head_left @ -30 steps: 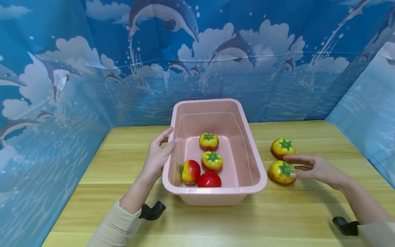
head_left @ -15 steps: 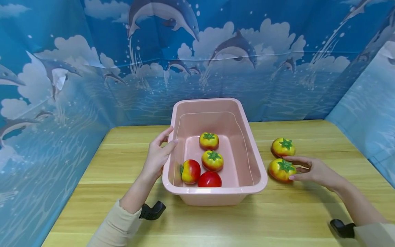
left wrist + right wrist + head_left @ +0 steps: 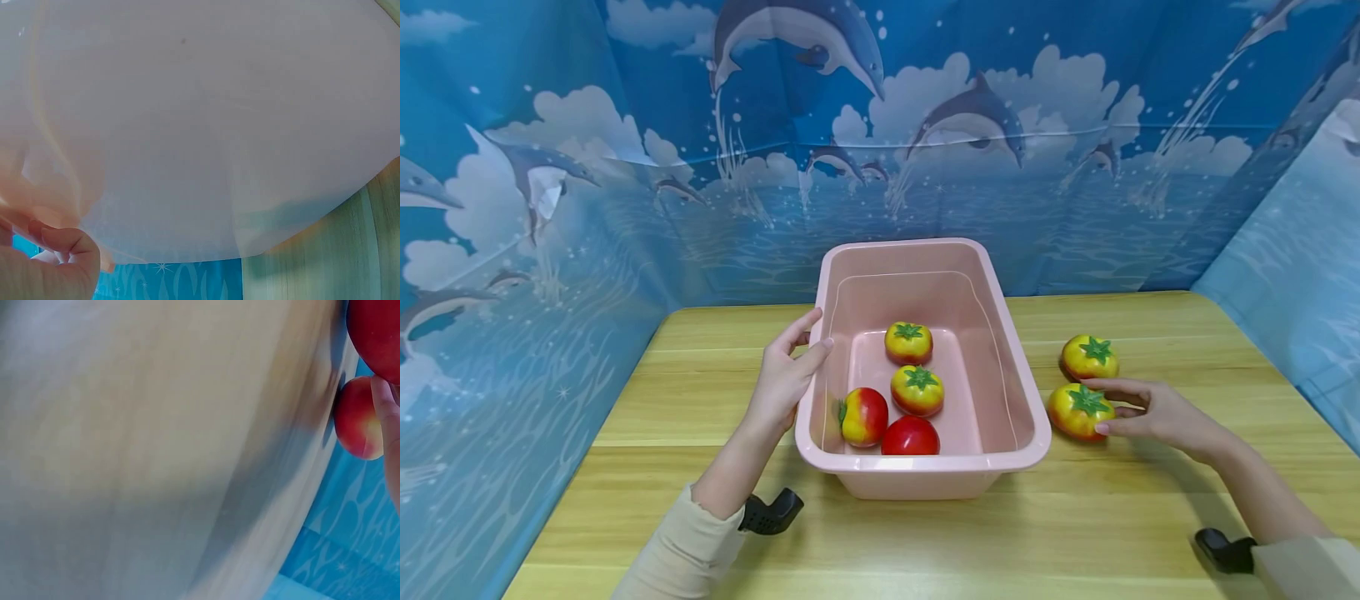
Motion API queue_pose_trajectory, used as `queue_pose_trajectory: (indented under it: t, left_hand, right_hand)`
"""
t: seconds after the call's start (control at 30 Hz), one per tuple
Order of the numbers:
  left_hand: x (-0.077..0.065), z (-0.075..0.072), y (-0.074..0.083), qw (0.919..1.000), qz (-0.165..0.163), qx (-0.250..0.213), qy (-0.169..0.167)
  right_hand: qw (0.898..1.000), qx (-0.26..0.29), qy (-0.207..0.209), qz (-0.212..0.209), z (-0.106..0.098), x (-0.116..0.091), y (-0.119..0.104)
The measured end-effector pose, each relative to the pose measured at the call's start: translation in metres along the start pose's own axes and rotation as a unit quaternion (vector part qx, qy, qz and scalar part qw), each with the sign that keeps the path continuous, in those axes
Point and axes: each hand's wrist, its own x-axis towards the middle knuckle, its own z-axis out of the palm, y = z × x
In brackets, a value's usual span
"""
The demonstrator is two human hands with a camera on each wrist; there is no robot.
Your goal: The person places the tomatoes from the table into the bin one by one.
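Observation:
My left hand grips the left rim of a pink plastic tub, thumb over the inside. In the left wrist view the tub's pale wall fills most of the picture, with the thumb at lower left. My right hand pinches a yellow-and-red toy tomato with a green star-shaped calyx, right of the tub. A second toy tomato lies just behind it. In the right wrist view the held tomato's red underside shows at the upper right edge, touched by a finger.
Inside the tub are two yellow-topped toy tomatoes, a red-and-yellow fruit and a red fruit partly hidden by the front rim. The wooden table is bordered by blue dolphin-print cloth at the back and sides.
My right hand has shifted slightly left with the nearer toy tomato, toward the tub. My left hand and the tub have stayed in place.

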Motion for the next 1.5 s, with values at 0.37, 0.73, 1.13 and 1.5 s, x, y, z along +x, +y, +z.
queue_pose_trajectory:
  t: [0.37, 0.73, 1.13, 1.5]
  left_hand:
    - [0.0, 0.0, 0.0, 1.0, 0.001, 0.006, 0.002]
    - [0.0, 0.0, 0.0, 1.0, 0.003, 0.009, 0.003]
    - [0.0, -0.001, 0.0, 1.0, 0.001, 0.008, 0.003]
    - [0.0, -0.001, -0.001, 1.0, 0.002, 0.003, -0.001]
  right_hand:
    - [1.0, 0.021, -0.001, -0.004, -0.008, 0.006, -0.015]
    - [1.0, 0.017, 0.014, -0.011, -0.024, 0.014, -0.04]
    - [0.998, 0.01, 0.036, -0.047, -0.041, 0.026, -0.076]
    - [0.998, -0.027, 0.057, -0.028, -0.049, 0.031, -0.112]
